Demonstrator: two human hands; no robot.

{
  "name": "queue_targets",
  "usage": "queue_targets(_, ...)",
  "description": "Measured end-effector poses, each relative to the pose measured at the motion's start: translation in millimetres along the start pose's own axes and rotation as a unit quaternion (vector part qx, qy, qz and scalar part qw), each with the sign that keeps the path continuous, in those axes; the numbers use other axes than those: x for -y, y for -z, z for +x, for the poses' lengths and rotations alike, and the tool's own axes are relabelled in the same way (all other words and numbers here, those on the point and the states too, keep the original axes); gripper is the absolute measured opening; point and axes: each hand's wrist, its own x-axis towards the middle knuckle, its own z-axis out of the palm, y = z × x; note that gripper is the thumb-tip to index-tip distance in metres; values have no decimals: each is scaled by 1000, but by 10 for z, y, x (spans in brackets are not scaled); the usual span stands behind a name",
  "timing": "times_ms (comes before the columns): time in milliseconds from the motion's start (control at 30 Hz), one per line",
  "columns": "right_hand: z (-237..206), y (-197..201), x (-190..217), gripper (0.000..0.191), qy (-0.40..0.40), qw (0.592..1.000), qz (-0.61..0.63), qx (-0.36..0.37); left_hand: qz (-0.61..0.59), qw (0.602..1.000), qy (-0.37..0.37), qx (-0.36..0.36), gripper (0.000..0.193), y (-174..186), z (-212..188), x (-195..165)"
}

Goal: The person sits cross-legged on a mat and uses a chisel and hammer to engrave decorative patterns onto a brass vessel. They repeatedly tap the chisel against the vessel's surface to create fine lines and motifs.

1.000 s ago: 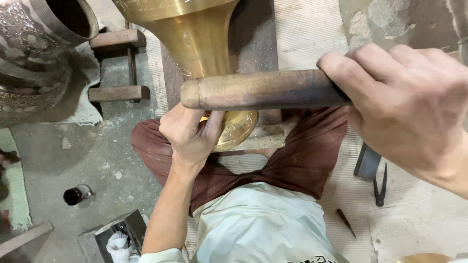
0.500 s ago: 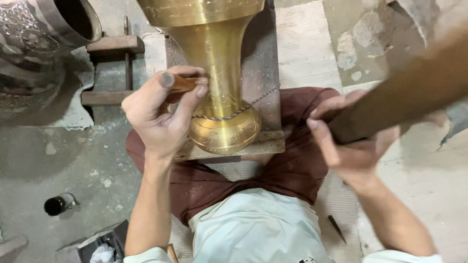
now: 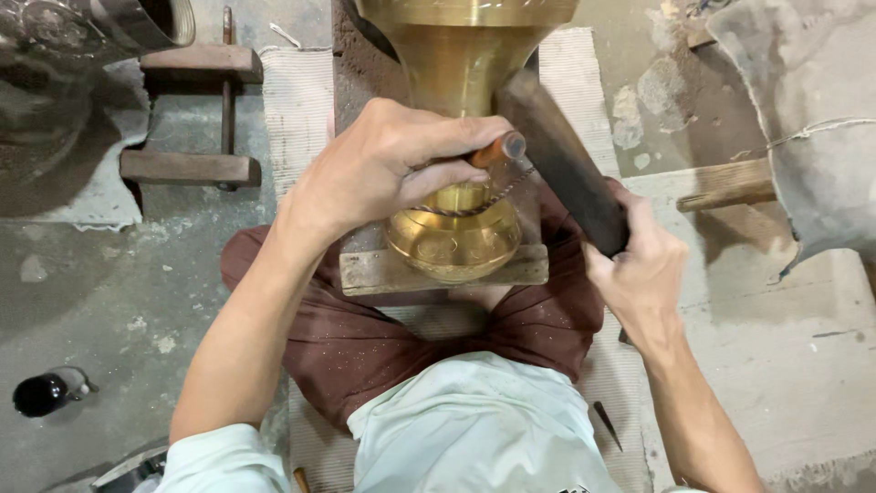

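Note:
A tall brass vase (image 3: 456, 64) lies with its round base on a small wooden block (image 3: 374, 272) over my lap. My left hand (image 3: 383, 169) is closed around a short chisel with an orange handle (image 3: 500, 149), its tip against the brass base. My right hand (image 3: 639, 265) grips a dark wooden mallet (image 3: 557, 160), whose upper end touches the chisel's top. A thin chain (image 3: 474, 205) drapes across the vase base under my left hand.
A wooden H-shaped stand (image 3: 187, 114) lies on the floor at the left. An engraved metal vessel (image 3: 64, 46) fills the top left corner. A small dark bottle (image 3: 46, 393) lies at the lower left. A grey sack (image 3: 803, 110) sits at the right. A pointed tool (image 3: 607, 424) rests on the mat.
My right hand has swung the mallet from far right down and left onto the chisel top. My left hand with the chisel has shifted right onto the vase base.

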Motion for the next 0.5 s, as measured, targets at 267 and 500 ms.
queue_targets(267, -20, 110, 25, 26, 9, 994, 93, -55, 38, 999, -2, 15, 41, -5, -50, 35)
queue_targets(500, 248, 655, 325, 33, 26, 998, 44, -45, 42, 999, -19, -1, 37, -13, -101, 62)
